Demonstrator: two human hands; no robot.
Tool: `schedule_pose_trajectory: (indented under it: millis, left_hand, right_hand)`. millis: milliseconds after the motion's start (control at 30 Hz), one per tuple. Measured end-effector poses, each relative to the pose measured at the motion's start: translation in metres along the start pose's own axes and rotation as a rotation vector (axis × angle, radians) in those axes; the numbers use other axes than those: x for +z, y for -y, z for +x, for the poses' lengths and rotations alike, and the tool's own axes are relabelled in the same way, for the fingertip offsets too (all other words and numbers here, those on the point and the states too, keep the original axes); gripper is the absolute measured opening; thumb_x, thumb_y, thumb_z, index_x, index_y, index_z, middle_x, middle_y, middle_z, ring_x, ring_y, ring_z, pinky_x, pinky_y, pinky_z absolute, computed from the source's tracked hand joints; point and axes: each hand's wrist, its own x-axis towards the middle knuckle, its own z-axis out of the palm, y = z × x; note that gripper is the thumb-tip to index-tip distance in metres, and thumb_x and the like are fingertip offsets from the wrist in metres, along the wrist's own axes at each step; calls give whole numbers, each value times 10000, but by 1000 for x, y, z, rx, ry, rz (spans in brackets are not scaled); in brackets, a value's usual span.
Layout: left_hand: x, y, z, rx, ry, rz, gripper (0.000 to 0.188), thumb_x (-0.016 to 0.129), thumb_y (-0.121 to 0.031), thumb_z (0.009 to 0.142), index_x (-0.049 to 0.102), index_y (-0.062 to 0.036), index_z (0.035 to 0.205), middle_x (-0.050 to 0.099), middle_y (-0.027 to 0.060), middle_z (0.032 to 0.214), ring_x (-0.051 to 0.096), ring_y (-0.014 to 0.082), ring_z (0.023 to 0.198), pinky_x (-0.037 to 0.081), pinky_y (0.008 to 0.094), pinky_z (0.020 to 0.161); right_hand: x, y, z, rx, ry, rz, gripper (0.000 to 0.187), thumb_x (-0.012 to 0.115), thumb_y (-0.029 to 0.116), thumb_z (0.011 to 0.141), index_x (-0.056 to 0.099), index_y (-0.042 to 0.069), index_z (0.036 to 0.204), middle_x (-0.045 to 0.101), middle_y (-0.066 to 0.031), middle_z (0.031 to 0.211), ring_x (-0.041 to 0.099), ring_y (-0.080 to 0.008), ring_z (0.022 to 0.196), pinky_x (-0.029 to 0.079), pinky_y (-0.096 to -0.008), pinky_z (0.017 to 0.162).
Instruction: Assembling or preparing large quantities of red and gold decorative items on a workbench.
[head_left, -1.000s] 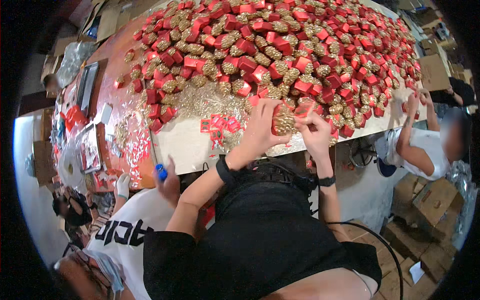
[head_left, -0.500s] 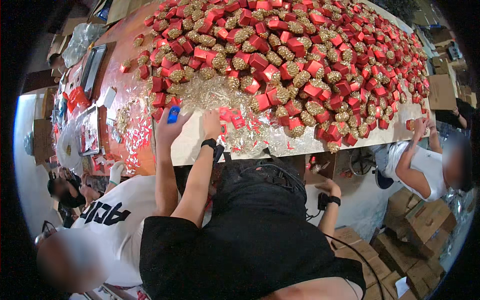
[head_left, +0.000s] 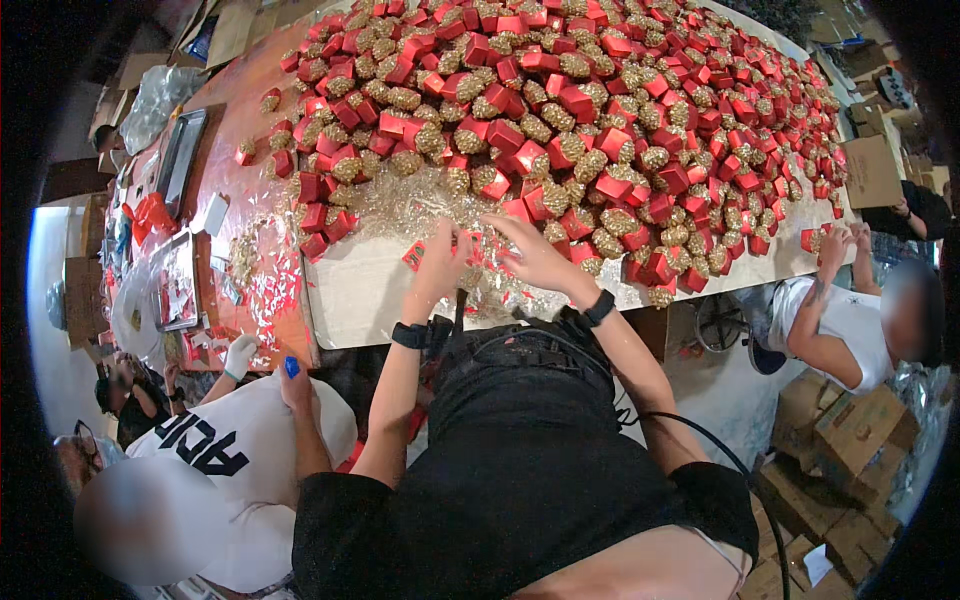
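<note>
My left hand (head_left: 440, 266) is over the near part of the pale tabletop, its fingers partly bent and a little apart, with nothing seen in them. Facing it, my right hand (head_left: 540, 260) has its fingers stretched out and its thumb apart, holding nothing visible. Between the hands lie small flat red pieces (head_left: 478, 246) on a litter of gold glitter scraps (head_left: 430, 192). Another small red piece (head_left: 413, 256) lies against the left hand's outer side. Just beyond is a large pile of gold pinecones with red box-shaped ends (head_left: 560, 115).
On my left a co-worker in a white shirt holds a blue object (head_left: 291, 366). A reddish table (head_left: 225, 150) there carries metal trays (head_left: 181, 160) and scraps. Another person in white (head_left: 835, 330) sits at the right end. Cardboard boxes (head_left: 865, 435) are stacked at lower right.
My right hand has come up from beside my right hip to the tabletop, opposite my left hand, which shifted slightly right. The co-worker's hand with the blue object has drawn back off the table.
</note>
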Motion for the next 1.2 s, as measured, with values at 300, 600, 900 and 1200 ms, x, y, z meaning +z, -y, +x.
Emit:
schedule_pose_trajectory:
  millis: [300, 600, 900, 1200]
  left_hand:
    - [0, -35, -9, 387, 35, 220, 143, 500, -99, 813, 531, -69, 950, 554, 123, 863, 566, 326, 748, 448, 387, 623]
    - [20, -10, 41, 304, 364, 175, 205, 539, -170, 817, 557, -42, 975, 562, 128, 855, 555, 314, 779, 450, 368, 681]
    - [85, 45, 67, 165, 274, 699, 867, 726, -419, 612, 293, -70, 1277, 416, 145, 1165, 447, 360, 1024, 407, 471, 838]
    - [95, 26, 76, -481, 36, -472, 544, 693, -221, 671, 415, -95, 1121, 506, 131, 1056, 497, 311, 1011, 484, 425, 818]
  right_hand:
    - [0, 17, 9, 633, 545, 1031, 331, 542, 236, 870, 478, 21, 1114, 572, -53, 951, 564, -118, 816, 471, -250, 687]
    - [-17, -7, -18, 619, 872, 1051, 278, 486, 215, 900, 598, -23, 989, 621, -65, 847, 510, -37, 640, 424, -178, 555]
    - [-47, -19, -51, 598, -75, 1695, 281, 432, 11, 881, 450, -136, 1120, 487, -219, 1163, 485, -285, 1107, 414, -265, 949]
    - [-44, -44, -72, 475, -517, 1797, 237, 492, 9, 860, 498, -83, 1079, 551, -146, 1050, 552, -208, 989, 482, -224, 792]
